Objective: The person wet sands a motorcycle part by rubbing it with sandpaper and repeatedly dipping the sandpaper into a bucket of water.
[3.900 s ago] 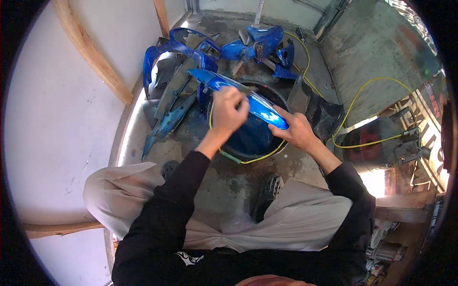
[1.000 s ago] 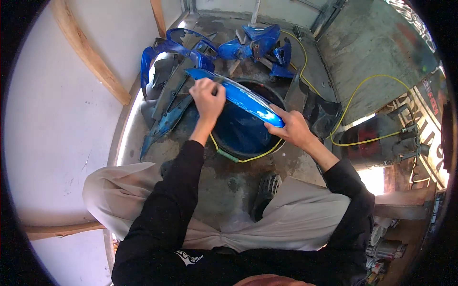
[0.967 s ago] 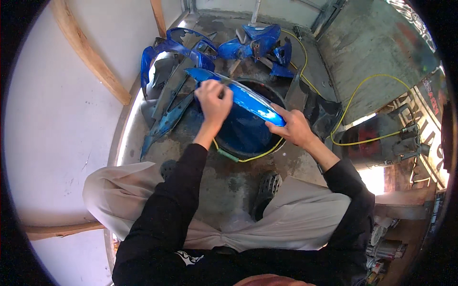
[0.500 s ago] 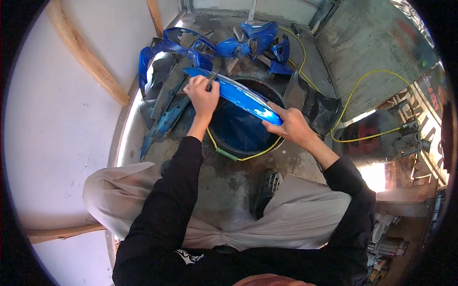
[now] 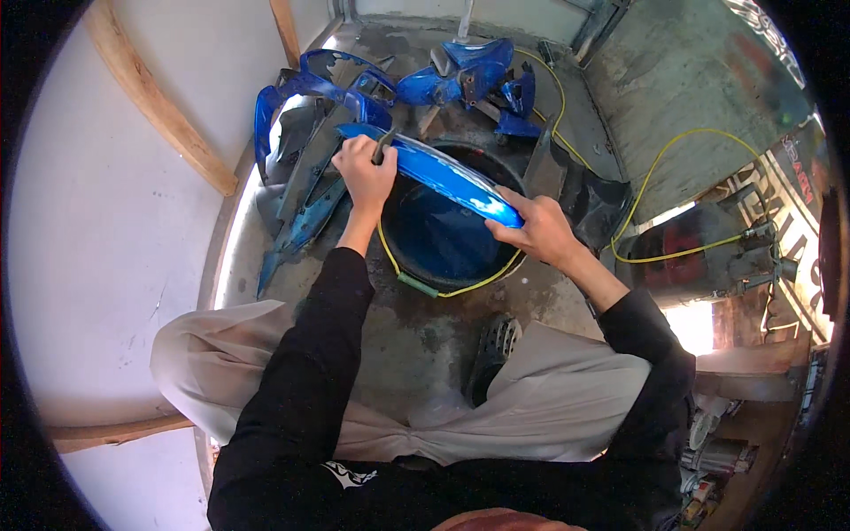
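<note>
Over the mouth of a black bucket (image 5: 496, 159) slanted a glossy blue panel (image 5: 447, 179), its left end reaching beyond the bucket's far-left rim and its right end above the bucket's right side. The right hand (image 5: 542, 230) grasped that right end between thumb and fingers. Past the bucket's left rim, the left hand (image 5: 365, 173) was curled around a dark strip (image 5: 384, 146) at the panel's left part; how hard it pressed could not be told.

The bucket's yellow handle hung down on its near side, with a green grip (image 5: 416, 284) on it. To the bucket's left lay a long, narrow blue-green piece (image 5: 312, 221); behind it, more blue body parts (image 5: 474, 75) stood in a cluster. A black molded piece (image 5: 598, 203) sat right of the bucket, and farther right were a yellow hose (image 5: 660, 168) and a dark tank (image 5: 686, 252) with a red patch
</note>
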`<state>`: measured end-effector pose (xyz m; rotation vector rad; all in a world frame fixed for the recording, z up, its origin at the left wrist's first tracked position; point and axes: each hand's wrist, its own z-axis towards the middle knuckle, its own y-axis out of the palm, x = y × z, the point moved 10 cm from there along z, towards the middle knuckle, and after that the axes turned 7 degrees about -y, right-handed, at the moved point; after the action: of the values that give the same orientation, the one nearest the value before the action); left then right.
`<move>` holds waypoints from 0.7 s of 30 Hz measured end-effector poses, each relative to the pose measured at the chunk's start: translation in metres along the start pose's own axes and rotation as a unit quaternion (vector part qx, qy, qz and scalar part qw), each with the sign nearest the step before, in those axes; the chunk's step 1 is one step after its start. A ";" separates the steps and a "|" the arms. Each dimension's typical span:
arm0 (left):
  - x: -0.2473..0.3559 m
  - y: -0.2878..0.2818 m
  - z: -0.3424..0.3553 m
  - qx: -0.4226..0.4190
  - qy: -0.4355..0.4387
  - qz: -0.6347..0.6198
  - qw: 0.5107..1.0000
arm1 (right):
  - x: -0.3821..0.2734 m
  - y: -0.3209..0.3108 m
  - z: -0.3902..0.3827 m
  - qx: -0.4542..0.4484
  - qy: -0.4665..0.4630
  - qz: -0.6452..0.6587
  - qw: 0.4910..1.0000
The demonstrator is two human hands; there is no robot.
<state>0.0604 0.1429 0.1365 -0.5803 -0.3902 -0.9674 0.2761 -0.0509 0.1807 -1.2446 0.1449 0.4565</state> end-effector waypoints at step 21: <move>0.097 0.008 -0.031 -0.074 0.062 -0.171 0.980 | 0.018 -0.001 -0.009 0.018 -0.013 -0.029 0.999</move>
<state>0.1191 0.0641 0.1635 -0.5951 -0.3125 -1.3659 0.2939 -0.0551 0.1723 -1.2039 0.0938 0.4183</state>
